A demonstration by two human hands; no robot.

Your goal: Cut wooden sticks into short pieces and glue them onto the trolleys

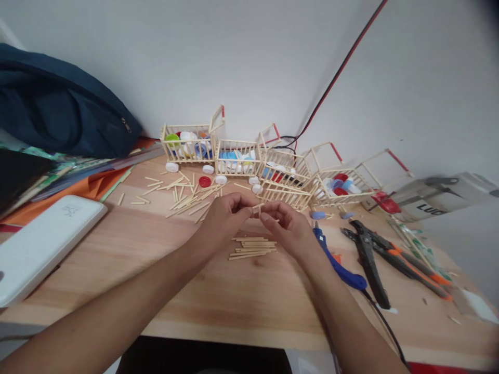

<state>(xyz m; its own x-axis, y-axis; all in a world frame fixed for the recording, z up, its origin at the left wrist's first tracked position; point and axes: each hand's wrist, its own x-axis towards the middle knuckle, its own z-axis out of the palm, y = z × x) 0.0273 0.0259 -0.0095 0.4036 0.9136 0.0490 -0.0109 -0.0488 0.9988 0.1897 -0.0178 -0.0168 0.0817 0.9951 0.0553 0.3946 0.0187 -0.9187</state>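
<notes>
Both my hands meet over the middle of the table. My left hand (230,215) pinches a short wooden stick (258,206) between thumb and fingertips. Close beside it, my right hand (287,224) has thumb and fingers pressed together at the same spot; what it grips is too small to make out. Just below the hands lies a small pile of wooden sticks (253,248), roughly parallel. Behind them stand several little stick-built carts, among them a left cart (187,150) on white cap wheels and a right cart (346,189), filled with bottle caps.
Loose sticks (187,195) and a red cap (204,181) lie behind my left hand. At right are a blue corded glue gun (343,270), a black cutter (370,265) and orange-handled pliers (413,267). A white power bank (50,244) and dark blue backpack (66,104) occupy the left.
</notes>
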